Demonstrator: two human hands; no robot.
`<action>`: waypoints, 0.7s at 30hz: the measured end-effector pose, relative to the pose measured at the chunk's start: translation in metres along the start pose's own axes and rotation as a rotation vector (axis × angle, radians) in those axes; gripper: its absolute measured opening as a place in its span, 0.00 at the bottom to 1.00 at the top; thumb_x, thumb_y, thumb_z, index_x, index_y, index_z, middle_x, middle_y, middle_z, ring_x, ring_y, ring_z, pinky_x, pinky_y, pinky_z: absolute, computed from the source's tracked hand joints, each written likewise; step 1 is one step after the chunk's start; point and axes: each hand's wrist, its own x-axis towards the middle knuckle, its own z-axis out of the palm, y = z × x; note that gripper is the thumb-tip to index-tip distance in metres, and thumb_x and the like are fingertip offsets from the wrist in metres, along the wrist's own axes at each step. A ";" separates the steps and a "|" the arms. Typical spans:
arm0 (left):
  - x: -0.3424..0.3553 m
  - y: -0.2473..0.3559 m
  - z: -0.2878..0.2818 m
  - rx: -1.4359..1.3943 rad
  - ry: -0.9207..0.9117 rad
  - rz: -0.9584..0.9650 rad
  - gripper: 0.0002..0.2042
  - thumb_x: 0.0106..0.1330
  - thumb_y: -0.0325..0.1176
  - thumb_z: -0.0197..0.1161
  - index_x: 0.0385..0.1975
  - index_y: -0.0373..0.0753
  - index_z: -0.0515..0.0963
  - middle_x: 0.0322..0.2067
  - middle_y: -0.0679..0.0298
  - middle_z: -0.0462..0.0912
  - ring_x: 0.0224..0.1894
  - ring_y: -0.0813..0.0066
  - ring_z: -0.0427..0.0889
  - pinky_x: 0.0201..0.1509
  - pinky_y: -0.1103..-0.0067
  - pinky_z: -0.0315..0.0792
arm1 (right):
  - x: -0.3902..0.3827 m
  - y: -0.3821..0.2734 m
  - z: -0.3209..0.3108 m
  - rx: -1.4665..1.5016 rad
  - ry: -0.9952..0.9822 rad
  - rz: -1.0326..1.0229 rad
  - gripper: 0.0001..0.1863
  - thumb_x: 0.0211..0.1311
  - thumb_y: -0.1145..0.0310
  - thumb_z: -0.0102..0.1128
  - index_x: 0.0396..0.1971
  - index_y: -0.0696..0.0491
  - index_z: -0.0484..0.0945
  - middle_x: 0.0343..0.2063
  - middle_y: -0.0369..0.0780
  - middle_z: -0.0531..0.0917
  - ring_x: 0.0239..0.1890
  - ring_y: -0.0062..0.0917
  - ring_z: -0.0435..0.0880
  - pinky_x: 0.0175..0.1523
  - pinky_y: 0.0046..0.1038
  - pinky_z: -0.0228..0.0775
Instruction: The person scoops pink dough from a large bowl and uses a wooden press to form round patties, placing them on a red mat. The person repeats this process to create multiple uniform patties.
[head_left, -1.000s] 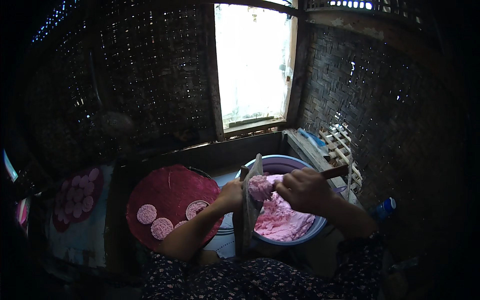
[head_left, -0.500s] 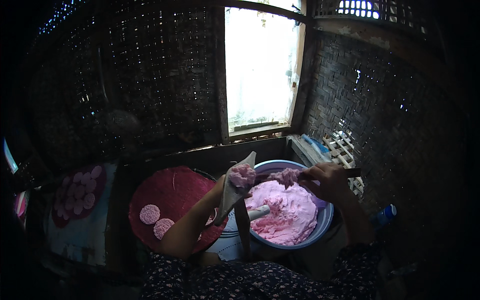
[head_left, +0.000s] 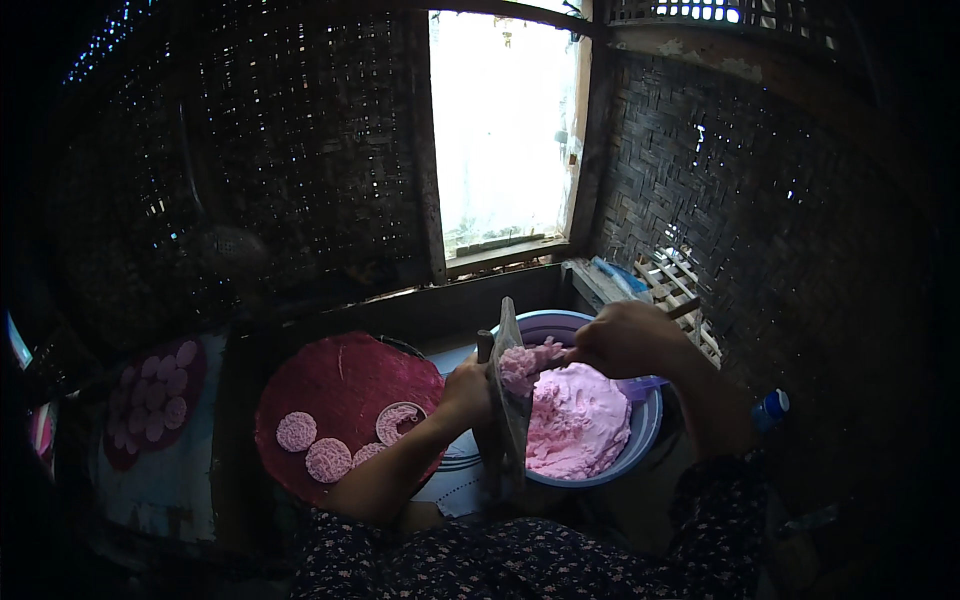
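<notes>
My left hand (head_left: 466,394) is closed around a handled tool with a pale flat plate (head_left: 513,430), which stands nearly on edge. A lump of pink dough (head_left: 518,370) sits against the plate's right face. My right hand (head_left: 625,342) grips a wooden spatula (head_left: 684,308); its working end meets the lump and is covered in dough. Beneath both hands is a blue-rimmed basin (head_left: 655,425) filled with a pink dough mass (head_left: 590,415). Left of the tool lies a round dark red sheet (head_left: 340,385), bearing textured pink discs (head_left: 328,460) and a ring mould (head_left: 401,423) partly filled with dough strands.
Another red sheet (head_left: 122,455) with several pink discs rests on a surface at the far left. A blue-capped bottle (head_left: 771,410) stands right of the basin. Woven walls (head_left: 690,150) surround a bright window (head_left: 505,130); a slatted rack (head_left: 675,275) sits beyond the basin.
My left hand has shifted right with the tool, its plate turning more upright, and the ring mould has come into view. My right hand has moved left, bringing the spatula against the lump.
</notes>
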 end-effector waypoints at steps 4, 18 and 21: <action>0.001 0.002 -0.001 0.047 -0.009 -0.009 0.27 0.45 0.45 0.70 0.46 0.40 0.75 0.38 0.52 0.78 0.42 0.54 0.79 0.45 0.68 0.73 | 0.010 -0.022 0.018 -0.065 -0.058 0.070 0.14 0.55 0.59 0.56 0.22 0.54 0.79 0.20 0.41 0.80 0.26 0.32 0.83 0.31 0.36 0.73; 0.037 -0.080 0.021 -1.244 -0.045 0.055 0.31 0.41 0.52 0.69 0.44 0.41 0.72 0.46 0.63 0.71 0.47 0.69 0.69 0.55 0.71 0.63 | -0.040 -0.014 0.047 0.416 1.035 0.042 0.11 0.46 0.74 0.68 0.32 0.55 0.77 0.22 0.40 0.81 0.22 0.26 0.80 0.28 0.27 0.70; 0.032 -0.055 0.040 -0.479 0.001 0.146 0.29 0.49 0.51 0.67 0.48 0.41 0.71 0.46 0.61 0.74 0.47 0.69 0.73 0.54 0.71 0.67 | -0.013 -0.038 0.107 1.238 0.785 0.457 0.08 0.54 0.74 0.63 0.35 0.57 0.78 0.24 0.35 0.79 0.24 0.13 0.75 0.30 0.18 0.66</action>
